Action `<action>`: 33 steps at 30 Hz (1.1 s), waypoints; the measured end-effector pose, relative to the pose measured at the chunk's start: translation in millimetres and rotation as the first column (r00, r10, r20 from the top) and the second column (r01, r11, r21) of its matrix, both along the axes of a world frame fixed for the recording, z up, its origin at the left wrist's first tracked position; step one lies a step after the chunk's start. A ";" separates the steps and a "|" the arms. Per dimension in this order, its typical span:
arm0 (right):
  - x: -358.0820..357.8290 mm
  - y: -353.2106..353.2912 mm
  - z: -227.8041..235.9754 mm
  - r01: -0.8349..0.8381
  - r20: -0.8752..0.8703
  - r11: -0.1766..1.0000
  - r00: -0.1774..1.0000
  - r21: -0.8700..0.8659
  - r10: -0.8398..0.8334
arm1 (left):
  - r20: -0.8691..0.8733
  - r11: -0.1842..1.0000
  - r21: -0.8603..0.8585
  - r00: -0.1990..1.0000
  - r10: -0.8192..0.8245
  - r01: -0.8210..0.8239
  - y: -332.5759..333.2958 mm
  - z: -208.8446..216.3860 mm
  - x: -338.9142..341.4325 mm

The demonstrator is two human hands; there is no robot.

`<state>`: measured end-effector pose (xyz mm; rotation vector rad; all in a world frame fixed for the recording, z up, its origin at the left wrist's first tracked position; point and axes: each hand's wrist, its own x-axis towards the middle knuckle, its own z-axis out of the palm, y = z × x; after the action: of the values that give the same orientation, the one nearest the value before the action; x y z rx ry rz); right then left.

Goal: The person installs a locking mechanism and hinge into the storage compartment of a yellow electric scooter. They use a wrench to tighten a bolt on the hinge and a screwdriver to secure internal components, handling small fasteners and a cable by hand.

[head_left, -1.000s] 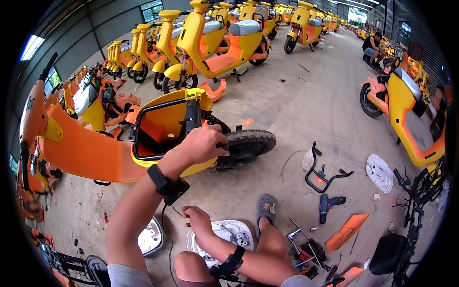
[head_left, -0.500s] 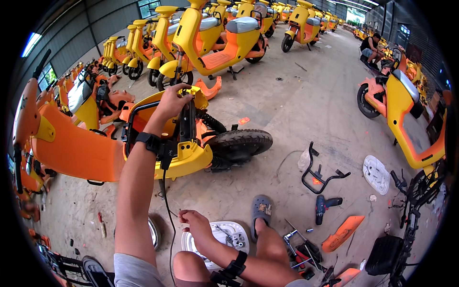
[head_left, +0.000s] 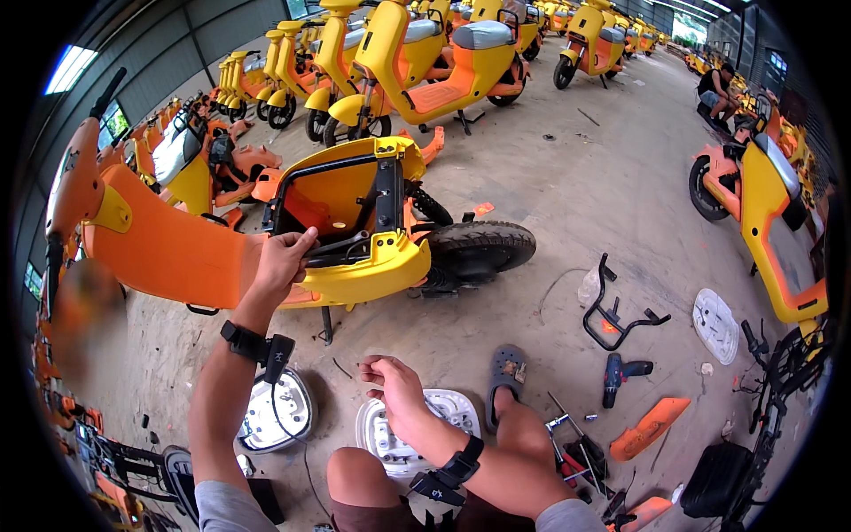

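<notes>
The yellow-and-orange scooter (head_left: 208,257) stands left of centre, with a blur below its handlebar (head_left: 108,94); the right hand (head_left: 397,390) partly hides a white panel (head_left: 457,410). The left hand (head_left: 282,262), half curled, masks the open compartment's (head_left: 341,191) near rim, its hold impossible to tell; the right is loosely open, nothing visible in it.

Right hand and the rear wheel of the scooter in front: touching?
Apart. The head view shows floor between the fingers of the right hand and the rear wheel.
</notes>
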<state>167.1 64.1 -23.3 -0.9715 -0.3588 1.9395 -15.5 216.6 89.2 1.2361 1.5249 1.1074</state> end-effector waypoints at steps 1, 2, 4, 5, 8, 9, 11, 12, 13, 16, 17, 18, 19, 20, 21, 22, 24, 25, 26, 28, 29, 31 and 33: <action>1.7 1.3 0.8 0.012 0.002 1.000 1.000 0.019 -0.012 | 0.093 1.000 -0.018 0.995 -0.022 0.024 -13.2 1.0 2.1; 3.5 2.5 1.6 0.025 0.004 0.999 1.000 0.038 -0.025 | 0.174 0.999 -0.021 0.984 -0.039 0.044 -26.3 -1.4 3.6; 5.9 4.5 1.5 0.028 0.003 0.991 1.000 0.127 -0.029 | 0.241 0.992 -0.051 0.965 -0.100 0.115 -57.5 -7.1 10.8; 6.7 5.9 3.6 0.041 0.028 0.984 0.999 0.174 -0.047 | 0.232 0.983 -0.079 0.962 -0.146 0.168 -73.3 -11.2 18.7; -1.1 8.3 15.3 0.020 0.040 0.969 0.999 0.247 -0.031 | -0.136 0.913 -0.199 0.913 -0.385 0.355 -128.5 -2.3 36.2; -0.7 9.2 8.1 0.045 0.007 0.966 0.999 0.255 -0.048 | -0.256 0.873 -0.256 0.841 -0.476 0.416 -139.4 2.0 46.8; -0.3 8.4 -4.1 0.097 -0.056 0.958 0.995 0.271 -0.085 | -0.341 0.819 -0.184 0.746 -0.572 0.544 -143.4 -4.4 53.0; -2.5 9.4 -1.6 0.126 -0.084 0.959 0.991 0.252 -0.108 | -0.443 0.798 -0.172 0.678 -0.586 0.577 -138.5 -3.7 51.4; -1.6 9.4 1.3 0.131 -0.065 0.969 0.991 0.208 -0.120 | -0.539 0.774 -0.165 0.602 -0.590 0.611 -131.8 -2.9 50.2; 2.7 11.6 7.9 0.155 -0.022 0.985 0.988 0.075 -0.154 | -0.691 0.881 0.143 0.683 -0.237 0.451 -85.7 4.7 44.8; 1.4 11.3 7.6 0.130 -0.051 0.991 0.990 0.043 -0.128 | -0.760 0.822 0.277 0.637 -0.130 0.498 -60.6 6.1 41.7; 3.4 12.3 5.6 0.111 -0.072 0.994 0.991 0.013 -0.109 | -0.779 0.777 0.339 0.622 -0.085 0.530 -40.0 11.8 47.6; 4.0 13.3 4.1 0.086 -0.097 0.996 0.991 -0.015 -0.087 | -0.805 0.766 0.337 0.589 -0.068 0.548 -21.0 13.9 52.3; 5.0 12.9 3.5 0.073 -0.096 0.997 0.992 -0.030 -0.076 | -0.859 0.780 0.302 0.511 -0.027 0.548 -4.0 14.2 60.4; 5.3 11.0 1.7 0.067 -0.095 0.998 0.993 -0.024 -0.069 | -0.914 0.801 0.256 0.406 0.018 0.542 7.2 14.8 70.1; 5.6 11.5 0.2 0.049 -0.100 0.998 0.994 -0.027 -0.051 | -0.927 0.799 0.251 0.374 0.036 0.546 17.0 15.4 77.1; 4.6 12.1 0.2 0.031 -0.111 0.999 0.993 -0.026 -0.034 | -0.952 0.785 0.223 0.302 0.048 0.578 31.1 12.2 82.7; 6.5 13.4 0.4 0.038 -0.103 0.999 0.994 -0.030 -0.041 | -0.971 0.763 0.189 0.236 0.049 0.618 36.8 10.2 85.9; 7.5 13.2 -1.3 0.044 -0.111 0.998 0.993 -0.035 -0.048 | -0.982 0.751 0.165 0.176 0.066 0.640 40.6 7.1 87.9; 8.5 14.1 -3.0 0.044 -0.115 0.998 0.992 -0.043 -0.049 | -0.992 0.737 0.125 0.076 0.099 0.665 44.4 3.3 89.7; -5.5 9.8 14.9 -0.015 -0.167 1.000 0.986 -0.015 0.012 | -0.989 0.766 0.094 -0.028 0.145 0.636 32.2 31.6 74.2; 6.3 13.3 -3.2 0.008 -0.133 0.999 0.991 -0.041 -0.014 | -0.995 0.738 0.072 -0.003 0.100 0.671 47.9 3.9 87.6; 10.9 11.7 -3.0 0.016 -0.131 0.999 0.991 -0.048 -0.022 | -0.996 0.723 0.092 0.054 0.075 0.685 52.4 -0.9 95.7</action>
<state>177.9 75.8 -26.4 -0.8685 -0.2288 1.9900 80.2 269.0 88.3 3.0836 1.5382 0.1889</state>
